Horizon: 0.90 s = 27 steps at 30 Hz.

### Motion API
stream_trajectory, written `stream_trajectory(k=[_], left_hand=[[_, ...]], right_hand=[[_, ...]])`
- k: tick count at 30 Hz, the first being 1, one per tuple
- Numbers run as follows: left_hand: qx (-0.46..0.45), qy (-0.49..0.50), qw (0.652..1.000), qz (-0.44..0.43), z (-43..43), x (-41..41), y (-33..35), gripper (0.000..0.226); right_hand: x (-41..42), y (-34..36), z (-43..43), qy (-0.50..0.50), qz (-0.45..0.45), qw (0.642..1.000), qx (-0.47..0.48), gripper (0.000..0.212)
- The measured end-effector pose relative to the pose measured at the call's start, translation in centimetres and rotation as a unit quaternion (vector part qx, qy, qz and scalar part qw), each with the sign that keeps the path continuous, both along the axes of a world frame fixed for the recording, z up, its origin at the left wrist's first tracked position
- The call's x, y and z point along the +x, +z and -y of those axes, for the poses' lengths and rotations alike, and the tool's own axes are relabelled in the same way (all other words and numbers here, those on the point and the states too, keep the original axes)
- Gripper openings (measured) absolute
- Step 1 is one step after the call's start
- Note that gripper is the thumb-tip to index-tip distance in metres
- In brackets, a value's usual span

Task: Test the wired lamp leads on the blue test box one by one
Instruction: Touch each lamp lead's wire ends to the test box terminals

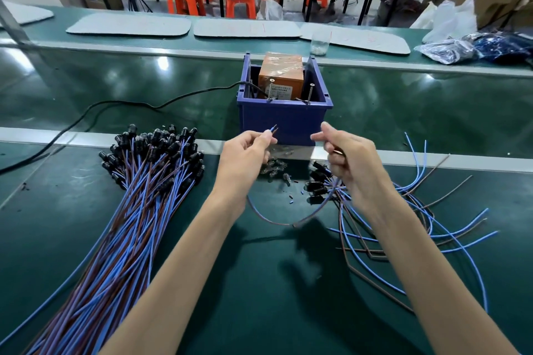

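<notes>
Lamp leads lie in a big bundle (pixel 138 196) on the left of the tabletop (pixel 259 282) and a small loose pile (pixel 403 210) on the right, so I think most are not tested yet. One lead (pixel 277 223) hangs between the hands, just in front of the blue test box (pixel 284 121). The left hand (pixel 245 153) pinches its two tips, and the right hand (pixel 349 158) has its grip closed on the other end.

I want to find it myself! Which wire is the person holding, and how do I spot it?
Find the blue box in the middle of the green bench. Right in front of it, the left hand pinches the two tips of one lead, which loops down and up to the right hand. The bundle and the loose pile lie flat; only this lead is held.
</notes>
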<state>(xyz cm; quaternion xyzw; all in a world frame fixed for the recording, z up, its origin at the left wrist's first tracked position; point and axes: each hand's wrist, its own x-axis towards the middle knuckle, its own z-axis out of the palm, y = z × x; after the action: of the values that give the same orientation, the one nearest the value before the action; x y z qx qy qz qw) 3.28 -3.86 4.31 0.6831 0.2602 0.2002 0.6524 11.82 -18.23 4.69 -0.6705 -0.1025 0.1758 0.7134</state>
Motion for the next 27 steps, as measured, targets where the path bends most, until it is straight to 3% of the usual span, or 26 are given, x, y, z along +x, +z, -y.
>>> stream_trajectory(k=[3,9,12,15,19,23,27], left_hand=[[-0.094,0.000,0.995,0.016,-0.3,0.2,0.5,0.028],[-0.267,-0.029,0.957,0.106,0.4,0.0,1.5,0.018],[-0.330,-0.037,0.934,0.133,0.4,-0.3,2.0,0.015],[-0.332,-0.036,0.931,0.150,0.8,-0.5,2.4,0.017],[-0.318,-0.016,0.935,0.156,2.0,-0.5,2.6,0.014],[-0.301,-0.023,0.946,0.118,2.7,-0.5,2.2,0.009],[-0.268,-0.069,0.956,0.101,3.0,-0.5,1.7,0.015]], right_hand=[[-0.6,1.1,0.0,0.060,-0.058,0.989,0.123,0.015],[-1.9,1.0,-0.9,0.152,-0.150,0.973,0.087,0.018],[-2.0,0.9,-0.9,0.178,-0.204,0.952,0.144,0.022],[-2.3,0.8,-1.0,0.184,-0.111,0.974,0.074,0.038],[-3.6,0.6,-1.7,0.137,0.015,0.990,-0.029,0.022],[-4.6,0.5,-2.2,0.100,-0.004,0.992,0.075,0.010],[-4.6,0.7,-2.2,0.074,-0.028,0.989,0.123,0.017]])
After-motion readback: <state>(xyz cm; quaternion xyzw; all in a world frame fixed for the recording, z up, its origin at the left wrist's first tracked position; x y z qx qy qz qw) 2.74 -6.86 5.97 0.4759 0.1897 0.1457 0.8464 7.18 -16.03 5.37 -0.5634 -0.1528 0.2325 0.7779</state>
